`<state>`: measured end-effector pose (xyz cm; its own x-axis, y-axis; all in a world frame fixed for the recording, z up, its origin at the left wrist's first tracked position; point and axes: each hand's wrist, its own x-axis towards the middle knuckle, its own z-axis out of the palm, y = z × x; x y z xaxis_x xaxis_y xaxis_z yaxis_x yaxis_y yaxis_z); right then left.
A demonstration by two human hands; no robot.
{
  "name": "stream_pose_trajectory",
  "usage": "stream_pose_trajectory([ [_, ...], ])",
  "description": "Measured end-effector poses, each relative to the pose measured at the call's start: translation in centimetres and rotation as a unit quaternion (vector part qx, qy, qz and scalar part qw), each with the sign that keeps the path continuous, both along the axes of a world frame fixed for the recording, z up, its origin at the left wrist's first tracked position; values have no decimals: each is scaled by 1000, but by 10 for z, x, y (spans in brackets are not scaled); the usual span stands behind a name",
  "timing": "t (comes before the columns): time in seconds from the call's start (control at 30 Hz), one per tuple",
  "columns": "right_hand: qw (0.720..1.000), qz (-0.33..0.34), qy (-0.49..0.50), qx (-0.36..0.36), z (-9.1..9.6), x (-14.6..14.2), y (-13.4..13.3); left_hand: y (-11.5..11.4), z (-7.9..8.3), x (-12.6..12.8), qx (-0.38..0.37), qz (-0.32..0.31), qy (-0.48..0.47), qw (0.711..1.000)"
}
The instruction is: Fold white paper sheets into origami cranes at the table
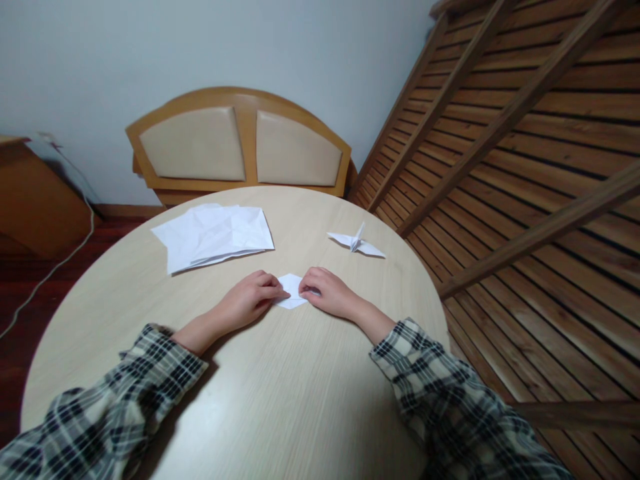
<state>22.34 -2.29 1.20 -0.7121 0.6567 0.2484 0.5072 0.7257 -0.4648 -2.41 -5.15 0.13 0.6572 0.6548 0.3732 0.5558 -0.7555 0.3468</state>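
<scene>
A small piece of folded white paper lies flat on the table between my two hands. My left hand rests on its left side, fingers closed and pressed together, with the thumb on the paper. On its right side my right hand pinches the edge between thumb and curled fingers. Both hands partly cover the paper, so its side corners are hidden. Beyond my right hand stands a white origami crane with its wings spread. A pile of creased white paper sheets lies past my left hand.
The round, light wood table carries all the paper. Behind it is a wooden headboard with two cream panels. A slatted wooden structure leans along the right side. A white cable runs across the floor at the left, near a wooden cabinet.
</scene>
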Motion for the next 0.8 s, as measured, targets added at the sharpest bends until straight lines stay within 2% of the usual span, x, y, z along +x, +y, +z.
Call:
stream_pose_trajectory([
  [0.2,1000,2,8,-21,-1,1,0,0,1,0,-4,-1,1,1000],
  [0.47,996,38,29,-79,6,9,2,1,2,-2,-9,-28,16,999],
  [0.67,999,18,38,-8,0,7,2,-4,8,0,36,-20,51,998],
  [0.8,999,13,-5,41,-3,5,1,-11,16,7,70,-15,78,994],
])
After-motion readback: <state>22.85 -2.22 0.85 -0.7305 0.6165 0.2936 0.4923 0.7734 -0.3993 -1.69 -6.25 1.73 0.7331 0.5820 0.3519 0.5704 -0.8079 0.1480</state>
